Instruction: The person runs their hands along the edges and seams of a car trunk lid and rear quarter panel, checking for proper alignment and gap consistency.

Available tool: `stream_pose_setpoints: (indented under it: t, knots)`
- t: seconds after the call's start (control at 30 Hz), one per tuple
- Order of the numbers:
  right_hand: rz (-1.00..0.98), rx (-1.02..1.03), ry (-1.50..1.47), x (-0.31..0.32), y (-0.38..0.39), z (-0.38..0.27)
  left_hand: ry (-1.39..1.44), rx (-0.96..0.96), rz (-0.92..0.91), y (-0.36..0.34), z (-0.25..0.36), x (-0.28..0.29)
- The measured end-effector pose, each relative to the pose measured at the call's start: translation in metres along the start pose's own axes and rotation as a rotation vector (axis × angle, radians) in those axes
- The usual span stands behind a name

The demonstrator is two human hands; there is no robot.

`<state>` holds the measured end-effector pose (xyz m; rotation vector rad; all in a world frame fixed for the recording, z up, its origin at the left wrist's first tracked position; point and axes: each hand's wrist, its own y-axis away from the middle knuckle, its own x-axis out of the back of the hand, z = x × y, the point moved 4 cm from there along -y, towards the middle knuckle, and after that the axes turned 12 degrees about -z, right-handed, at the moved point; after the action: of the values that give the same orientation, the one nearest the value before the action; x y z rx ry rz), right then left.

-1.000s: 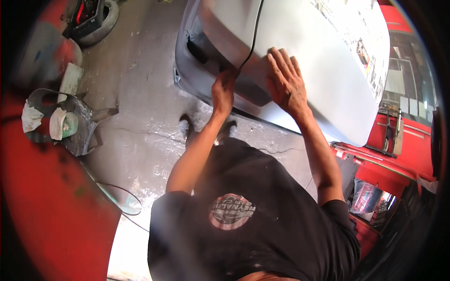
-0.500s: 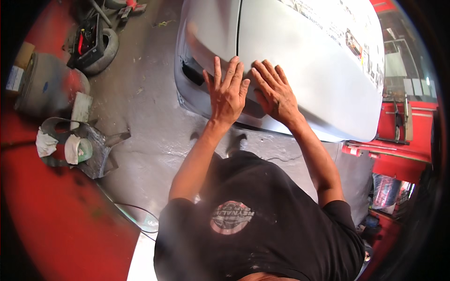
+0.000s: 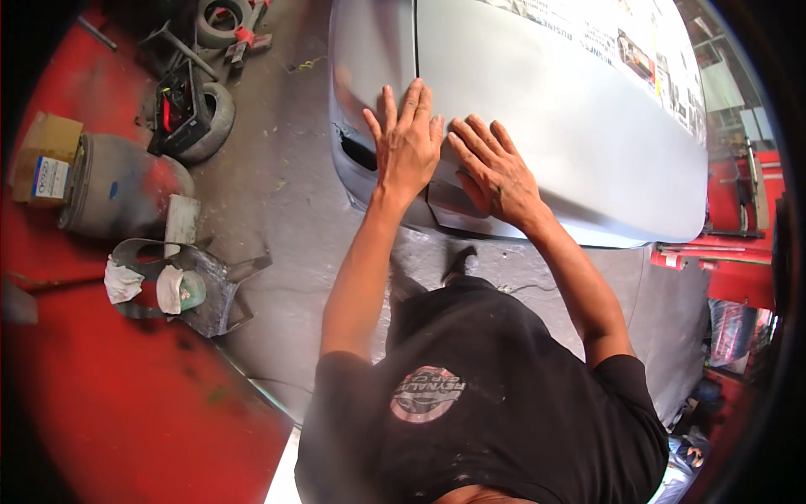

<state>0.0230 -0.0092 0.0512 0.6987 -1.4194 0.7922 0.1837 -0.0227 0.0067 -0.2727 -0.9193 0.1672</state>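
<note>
A grey, matt-looking car body panel point(image 3: 579, 143) lies in front of me, with a dark seam point(image 3: 416, 42) running away from me. My left hand point(image 3: 405, 147) rests flat on it, fingers stretched out and spread, the longest fingertips at the seam. To the right, my right hand point(image 3: 497, 175) also lies palm down with its fingers extended. Neither hand holds anything. A dark opening point(image 3: 359, 154) shows at the panel's left corner, beside my left wrist. Printed paper sheets point(image 3: 588, 38) cover the far right part of the car.
At left, a dark stool-like stand point(image 3: 220, 290) bears a white rag point(image 3: 123, 281) and a small tub point(image 3: 191, 291). Behind it are a drum point(image 3: 126, 185), a cardboard box point(image 3: 52, 143), a tyre point(image 3: 220, 126) and a black crate point(image 3: 180, 109). Red metalwork point(image 3: 739, 277) stands at right.
My left hand has slid farther forward along the seam. The right hand stays on the panel, nearly in place. The whole view has shifted and turned a little.
</note>
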Motion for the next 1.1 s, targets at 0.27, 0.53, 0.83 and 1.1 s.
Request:
stream_pose_setpoints:
  t: [0.27,0.53,0.83,1.1]
  knots:
    - [0.018,-0.01,-0.007,-0.001,0.003,0.004,-0.016,-0.002,-0.037,0.043,0.022,-0.006]
    - [0.05,-0.029,-0.05,0.0,0.005,0.004,-0.053,0.046,-0.068,0.04,0.017,-0.002]
    - [0.025,-0.03,-0.048,-0.001,0.003,0.005,-0.039,0.333,-0.124,-0.022,-0.047,0.019]
    - [0.131,0.007,-0.108,-0.001,0.006,0.007,-0.149,0.065,-0.169,0.017,0.005,0.001]
